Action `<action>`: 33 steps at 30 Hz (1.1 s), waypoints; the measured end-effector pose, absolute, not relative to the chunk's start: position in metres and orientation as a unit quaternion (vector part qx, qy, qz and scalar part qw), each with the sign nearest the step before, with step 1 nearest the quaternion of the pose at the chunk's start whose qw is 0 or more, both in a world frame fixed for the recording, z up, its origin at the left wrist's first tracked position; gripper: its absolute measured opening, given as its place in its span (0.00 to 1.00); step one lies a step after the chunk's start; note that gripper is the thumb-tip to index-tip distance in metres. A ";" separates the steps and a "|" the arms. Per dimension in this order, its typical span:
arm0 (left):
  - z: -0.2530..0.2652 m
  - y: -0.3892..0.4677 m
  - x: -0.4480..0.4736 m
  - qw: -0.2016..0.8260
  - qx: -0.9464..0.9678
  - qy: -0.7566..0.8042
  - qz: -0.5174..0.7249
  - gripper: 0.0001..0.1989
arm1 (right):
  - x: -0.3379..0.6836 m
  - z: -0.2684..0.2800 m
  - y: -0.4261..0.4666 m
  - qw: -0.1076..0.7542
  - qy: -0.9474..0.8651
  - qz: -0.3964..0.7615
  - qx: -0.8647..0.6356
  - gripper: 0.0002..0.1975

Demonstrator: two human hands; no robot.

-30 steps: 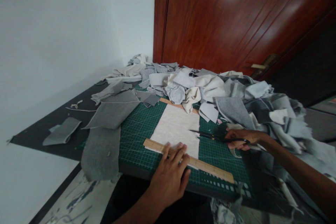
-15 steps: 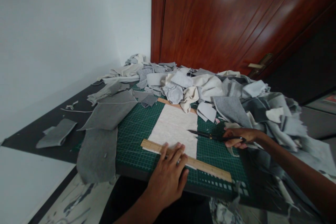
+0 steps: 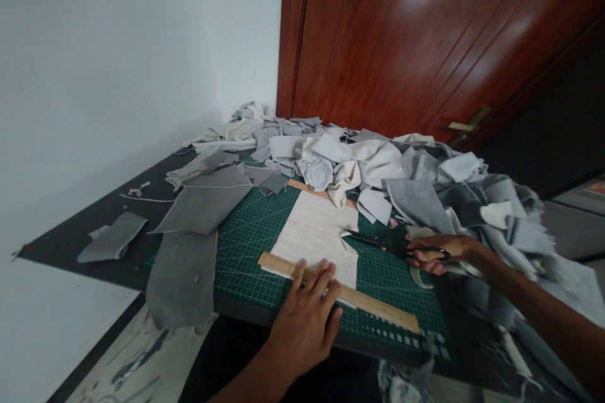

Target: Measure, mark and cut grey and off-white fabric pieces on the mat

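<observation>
A white cloth piece [image 3: 314,220] lies flat on the green cutting mat [image 3: 246,233]. Across its near edge runs a wooden ruler [image 3: 382,308], and my left hand [image 3: 307,308] presses down on it with fingers stretched out. My right hand [image 3: 435,252] grips black scissors [image 3: 378,242] by the handles, fingers wrapped round them. The scissors point left, their blades at the cloth's right edge, where the cloth is cut into and a bit of it is lifted. A second wooden strip [image 3: 302,186] lies under the cloth's far end.
A heap of grey and cream fabric scraps [image 3: 378,160] spreads along the back and right of the table. Grey cloth pieces [image 3: 184,277] lie at the left, one hanging over the front edge. A wall and a wooden door [image 3: 378,31] stand behind.
The scissors have gone into the cloth's right edge, which now shows a cut and a raised bit. My left hand stays on the ruler. The whole view has shifted slightly.
</observation>
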State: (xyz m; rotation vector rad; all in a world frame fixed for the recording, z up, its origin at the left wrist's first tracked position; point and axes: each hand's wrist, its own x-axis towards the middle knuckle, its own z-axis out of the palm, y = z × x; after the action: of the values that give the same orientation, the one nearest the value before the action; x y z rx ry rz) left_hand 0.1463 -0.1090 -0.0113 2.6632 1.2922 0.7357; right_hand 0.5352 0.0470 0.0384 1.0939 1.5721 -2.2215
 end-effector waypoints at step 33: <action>-0.010 -0.110 0.147 0.073 0.871 0.424 0.235 0.18 | 0.495 0.041 0.064 0.124 0.525 -0.751 0.379 0.30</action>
State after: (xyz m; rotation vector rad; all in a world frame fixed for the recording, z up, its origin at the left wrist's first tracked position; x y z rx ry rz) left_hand 0.1471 -0.1097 -0.0102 2.6165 1.2740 0.7055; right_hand 0.4953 0.0643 0.0406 1.1059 1.5318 -2.1902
